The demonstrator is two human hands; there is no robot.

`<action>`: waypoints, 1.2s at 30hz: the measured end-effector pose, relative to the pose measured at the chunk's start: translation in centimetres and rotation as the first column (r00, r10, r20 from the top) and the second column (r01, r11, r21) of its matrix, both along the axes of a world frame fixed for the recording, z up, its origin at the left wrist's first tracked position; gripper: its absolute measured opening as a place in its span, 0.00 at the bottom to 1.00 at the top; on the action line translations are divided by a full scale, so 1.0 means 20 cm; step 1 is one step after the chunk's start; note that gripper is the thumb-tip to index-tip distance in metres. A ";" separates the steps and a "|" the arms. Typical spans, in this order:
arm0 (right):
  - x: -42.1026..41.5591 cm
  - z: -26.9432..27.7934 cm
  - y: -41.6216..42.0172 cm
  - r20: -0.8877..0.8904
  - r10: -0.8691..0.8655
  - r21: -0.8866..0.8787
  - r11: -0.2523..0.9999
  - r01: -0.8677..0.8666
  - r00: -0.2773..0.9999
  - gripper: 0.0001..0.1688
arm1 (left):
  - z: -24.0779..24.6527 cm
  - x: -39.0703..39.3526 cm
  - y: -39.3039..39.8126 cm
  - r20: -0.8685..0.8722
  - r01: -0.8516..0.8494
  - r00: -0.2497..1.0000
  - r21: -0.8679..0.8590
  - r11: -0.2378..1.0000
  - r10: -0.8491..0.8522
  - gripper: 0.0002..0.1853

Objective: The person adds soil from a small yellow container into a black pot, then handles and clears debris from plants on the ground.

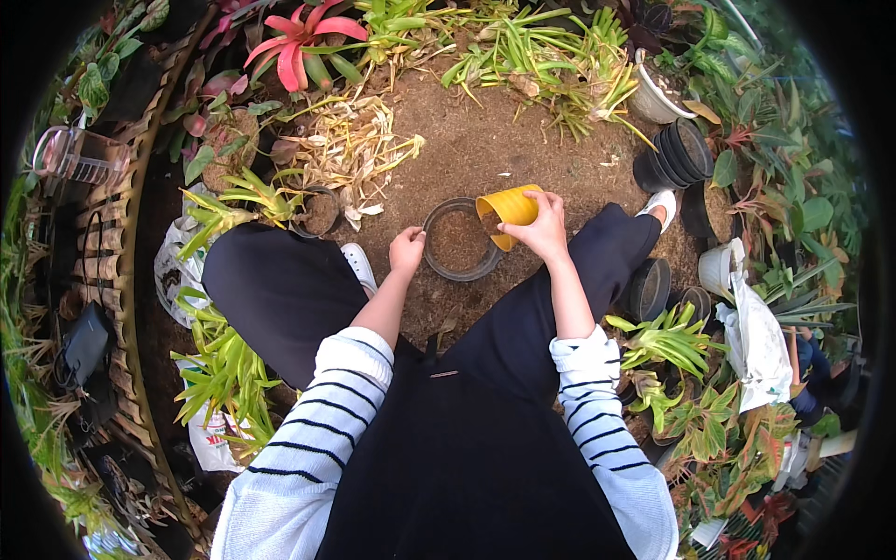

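Observation:
A round black plastic pot (462, 240) stands on the soil between my feet, with brown soil or potting mix inside. At its left rim, my left hand (407, 250) pinches the edge between thumb and curled fingers. My right hand (540, 225) grips a yellow ribbed plastic scoop (514, 208), apparently cut from a container. The scoop lies tilted over the pot's right rim, its open side facing the pot. How much it holds inside is hard to see.
Dry leaf scraps (350, 143) and uprooted green plants (532, 52) lie ahead on the soil. Stacked black pots (675, 155) and a white pot (658, 94) stand right. A slatted bamboo bench (133, 231) bounds the left; a potted bromeliad (262, 196) is nearby.

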State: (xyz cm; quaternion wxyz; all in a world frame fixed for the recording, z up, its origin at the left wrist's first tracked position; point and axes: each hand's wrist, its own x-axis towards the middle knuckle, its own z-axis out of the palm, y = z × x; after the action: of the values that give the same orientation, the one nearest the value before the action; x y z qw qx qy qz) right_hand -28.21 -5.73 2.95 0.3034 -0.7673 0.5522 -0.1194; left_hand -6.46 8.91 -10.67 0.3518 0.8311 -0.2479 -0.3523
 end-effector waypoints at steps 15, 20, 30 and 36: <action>-0.02 0.01 0.00 0.044 -0.031 -0.049 0.998 0.033 0.999 0.47 | 0.00 0.00 0.00 0.000 0.009 1.000 0.013 1.000 -0.009 0.17; -0.02 0.00 0.00 0.017 -0.041 -0.032 0.999 0.041 0.999 0.47 | 0.00 0.00 0.00 0.001 0.006 1.000 0.006 1.000 -0.006 0.17; 0.02 -0.01 0.03 0.074 0.071 -0.032 0.997 -0.069 0.995 0.48 | 0.00 0.00 0.00 -0.005 0.002 1.000 -0.003 1.000 -0.002 0.17; 0.03 -0.02 0.03 0.135 0.098 -0.047 0.995 -0.092 0.986 0.47 | 0.03 -0.01 -0.01 -0.027 0.003 1.000 0.005 1.000 -0.003 0.18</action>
State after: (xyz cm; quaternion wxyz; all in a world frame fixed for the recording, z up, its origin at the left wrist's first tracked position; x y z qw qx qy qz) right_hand -27.59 -5.14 2.63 0.3303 -0.7887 0.4904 -0.1682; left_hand -6.66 8.79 -10.01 0.3525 0.8266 -0.2435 -0.3649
